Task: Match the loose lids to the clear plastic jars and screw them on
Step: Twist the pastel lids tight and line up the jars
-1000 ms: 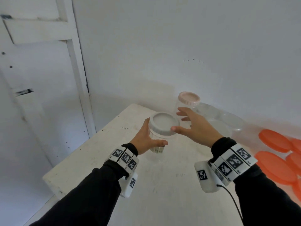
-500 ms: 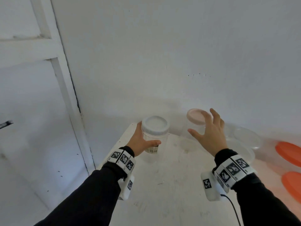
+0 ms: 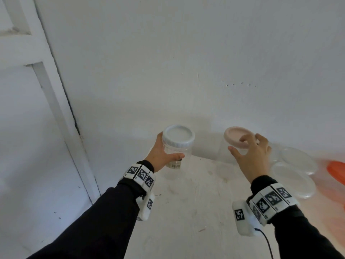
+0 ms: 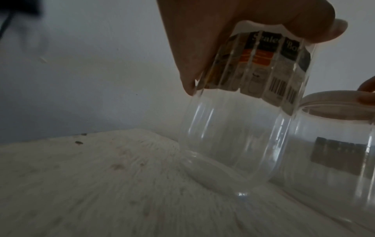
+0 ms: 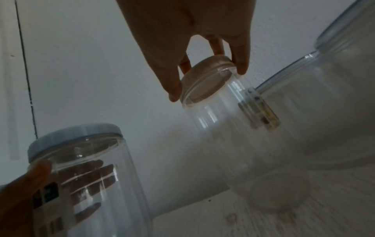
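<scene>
1. Left hand [image 3: 162, 156] wraps the white-lidded jar [image 3: 177, 156], apparently setting its base on the worktop [image 3: 186, 212].
2. Right hand [image 3: 251, 156], fingers [image 5: 242, 64] spread, closes loosely around the pink lid [image 3: 237, 137] of the farther jar [image 5: 233, 136], likely to turn it; contact unclear.

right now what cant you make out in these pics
- Orange lid: head view, cut by the right edge, blurred.
- Pink lid: whether threaded tight; right hand fingers cover it.
- White-lidded jar label: left wrist view, left hand thumb covers the top.
- Clear lids: count unclear, overlapping.
</scene>
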`<move>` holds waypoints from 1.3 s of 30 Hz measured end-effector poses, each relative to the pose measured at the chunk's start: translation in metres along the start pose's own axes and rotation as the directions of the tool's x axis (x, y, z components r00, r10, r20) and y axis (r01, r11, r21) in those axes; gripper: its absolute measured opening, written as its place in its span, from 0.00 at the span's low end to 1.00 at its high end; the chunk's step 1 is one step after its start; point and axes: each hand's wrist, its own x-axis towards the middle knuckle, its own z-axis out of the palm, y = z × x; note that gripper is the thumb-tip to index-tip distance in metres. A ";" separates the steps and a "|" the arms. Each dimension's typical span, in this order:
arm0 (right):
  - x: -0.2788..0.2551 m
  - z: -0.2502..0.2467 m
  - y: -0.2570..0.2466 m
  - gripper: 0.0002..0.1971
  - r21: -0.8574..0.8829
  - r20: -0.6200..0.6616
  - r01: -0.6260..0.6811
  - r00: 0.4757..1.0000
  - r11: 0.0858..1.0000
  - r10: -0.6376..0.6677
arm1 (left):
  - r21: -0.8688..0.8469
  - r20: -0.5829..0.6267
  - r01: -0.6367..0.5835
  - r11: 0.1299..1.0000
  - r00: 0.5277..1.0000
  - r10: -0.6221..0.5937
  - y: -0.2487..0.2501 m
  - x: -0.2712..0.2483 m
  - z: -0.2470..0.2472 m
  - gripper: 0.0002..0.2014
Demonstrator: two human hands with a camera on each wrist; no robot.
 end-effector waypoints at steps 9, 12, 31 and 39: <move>0.016 0.015 -0.002 0.26 0.002 -0.061 -0.055 0.997 0.999 0.055 | -0.032 0.037 -0.007 0.999 0.999 0.008 -0.008 0.029 -0.019 0.40; 0.019 0.021 -0.012 0.25 0.029 -0.028 0.014 1.000 0.999 -0.014 | -0.041 0.054 -0.006 0.999 0.999 0.008 -0.013 0.038 -0.024 0.41; 0.013 0.067 -0.045 0.43 0.432 0.305 -0.200 0.950 0.879 0.066 | 0.003 0.089 0.009 1.000 0.996 -0.009 -0.014 0.056 -0.040 0.42; 0.011 0.064 -0.044 0.41 0.429 0.286 -0.166 0.957 0.888 0.040 | 0.025 0.104 0.001 1.000 0.995 -0.003 -0.013 0.045 -0.040 0.39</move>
